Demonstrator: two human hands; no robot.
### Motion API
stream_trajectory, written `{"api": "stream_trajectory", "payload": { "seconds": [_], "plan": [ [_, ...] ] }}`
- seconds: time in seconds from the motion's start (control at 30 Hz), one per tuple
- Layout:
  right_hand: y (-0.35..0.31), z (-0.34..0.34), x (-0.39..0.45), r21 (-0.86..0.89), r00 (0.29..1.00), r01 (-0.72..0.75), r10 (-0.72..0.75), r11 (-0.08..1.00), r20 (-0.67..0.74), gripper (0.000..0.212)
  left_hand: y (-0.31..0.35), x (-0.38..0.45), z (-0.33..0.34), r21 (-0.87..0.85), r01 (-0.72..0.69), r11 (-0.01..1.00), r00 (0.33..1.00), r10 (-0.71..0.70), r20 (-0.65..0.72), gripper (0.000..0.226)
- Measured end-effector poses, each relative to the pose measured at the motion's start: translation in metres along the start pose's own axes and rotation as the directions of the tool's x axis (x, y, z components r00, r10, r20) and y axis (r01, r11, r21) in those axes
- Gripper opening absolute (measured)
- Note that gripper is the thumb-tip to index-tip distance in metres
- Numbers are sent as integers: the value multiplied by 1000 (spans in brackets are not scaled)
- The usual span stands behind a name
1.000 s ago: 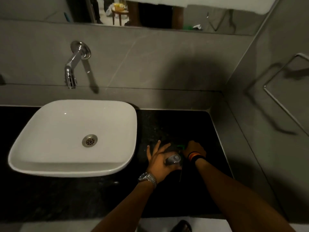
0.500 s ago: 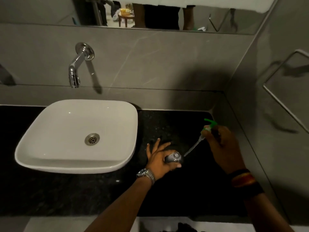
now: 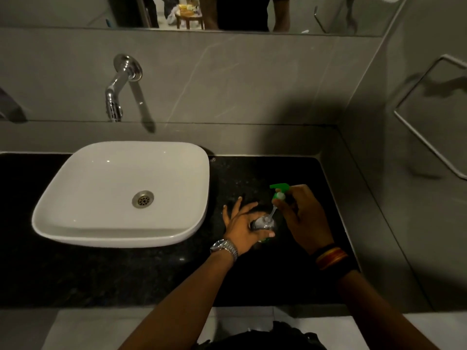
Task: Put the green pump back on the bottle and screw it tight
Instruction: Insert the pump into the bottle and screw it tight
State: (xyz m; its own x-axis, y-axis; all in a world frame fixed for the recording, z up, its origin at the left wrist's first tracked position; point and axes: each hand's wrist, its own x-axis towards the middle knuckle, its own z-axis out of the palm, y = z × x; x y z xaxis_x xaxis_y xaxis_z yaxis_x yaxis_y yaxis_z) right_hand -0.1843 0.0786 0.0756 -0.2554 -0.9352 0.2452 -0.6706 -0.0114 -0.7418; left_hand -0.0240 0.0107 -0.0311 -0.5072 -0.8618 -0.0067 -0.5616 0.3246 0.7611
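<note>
Near us, our left hand (image 3: 242, 222) wraps its fingers around the clear bottle (image 3: 264, 224) standing on the black bench (image 3: 151, 274). Our right hand (image 3: 302, 213) pinches the green pump (image 3: 279, 192) just above it, and the pump's thin tube dips into the bottle's open neck. Farther left, the white sink (image 3: 121, 193) sits empty under the tap (image 3: 118, 89).

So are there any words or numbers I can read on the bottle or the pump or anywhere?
None can be read.
Bottle: any label is hidden by the left hand, too dark.
Green pump in the right hand: no writing shows.
Wristwatch: face too small to read.
</note>
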Motion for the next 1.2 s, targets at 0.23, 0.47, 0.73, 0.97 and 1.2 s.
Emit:
{"api": "stream_trajectory", "payload": {
  "seconds": [0.23,0.47,0.73,0.97,1.2],
  "plan": [
    [19,31,-20,-156,971,-123,151,980,186,26,2,2,-2,32,-2,999,1000,2,6,63],
    [21,39,-9,-288,960,-229,264,930,91,30,0,4,-2,-47,13,999,1000,-13,9,50],
    [37,29,0,-196,952,-49,105,979,287,24,-6,6,1,-60,-1,998,1000,3,26,60],
    [30,27,1,-299,951,-107,185,948,246,31,-2,5,-2,8,-16,1000,1000,16,25,58],
    [41,34,-2,-62,954,-189,198,980,226,50,1,4,-1,105,-7,994,1000,6,12,55]
  ]
}}
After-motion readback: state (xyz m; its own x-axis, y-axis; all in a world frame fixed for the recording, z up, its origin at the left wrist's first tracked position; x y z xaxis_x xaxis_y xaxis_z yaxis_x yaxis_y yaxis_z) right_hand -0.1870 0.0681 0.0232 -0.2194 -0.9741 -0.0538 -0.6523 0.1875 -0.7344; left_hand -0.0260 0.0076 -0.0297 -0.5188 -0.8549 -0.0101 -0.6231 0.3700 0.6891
